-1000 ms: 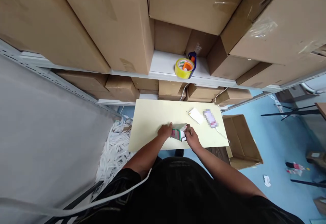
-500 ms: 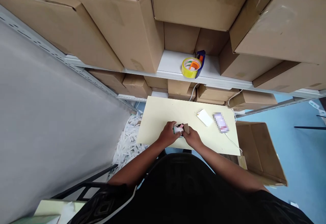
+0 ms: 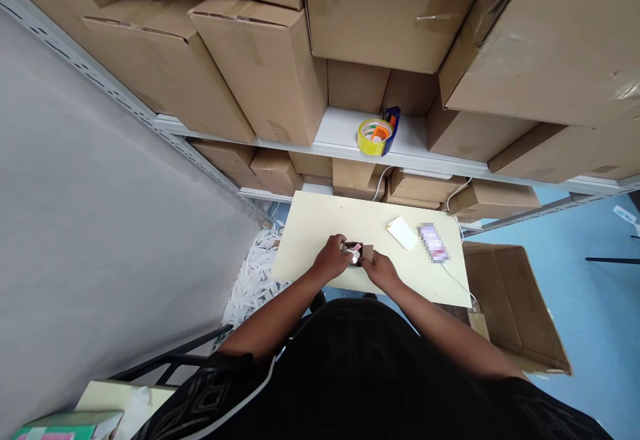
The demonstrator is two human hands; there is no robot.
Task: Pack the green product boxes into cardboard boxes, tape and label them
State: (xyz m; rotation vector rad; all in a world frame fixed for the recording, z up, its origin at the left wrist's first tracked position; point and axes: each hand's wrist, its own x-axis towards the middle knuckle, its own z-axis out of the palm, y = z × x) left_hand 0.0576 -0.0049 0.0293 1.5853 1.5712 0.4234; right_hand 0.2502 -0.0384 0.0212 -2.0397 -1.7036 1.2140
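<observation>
Near the front edge of the pale table (image 3: 310,227), a small open box (image 3: 356,263) sits between my two hands. Its brown cardboard flap (image 3: 368,252) is folded out to the right. Inside show a dark interior, a small pink piece and a shiny, silvery-white item (image 3: 355,255) too small to name. My left hand (image 3: 331,259) curls around the box's left side, with the thumb toward its contents. On the right, below the flap, my right hand (image 3: 382,272) grips the box with bent fingers.
A white card-like packet (image 3: 401,233) and a pixelated phone (image 3: 433,243) with a cable lie on the table's right. Tape in a dispenser (image 3: 375,137) rests on the shelf among cardboard boxes (image 3: 270,73). A large open carton (image 3: 515,300) stands right; shredded paper (image 3: 253,267) covers the floor left.
The white surface seen in the box earlier has given way to a dark interior with a shiny item. My left hand has shifted slightly upward; the view has tilted a little.
</observation>
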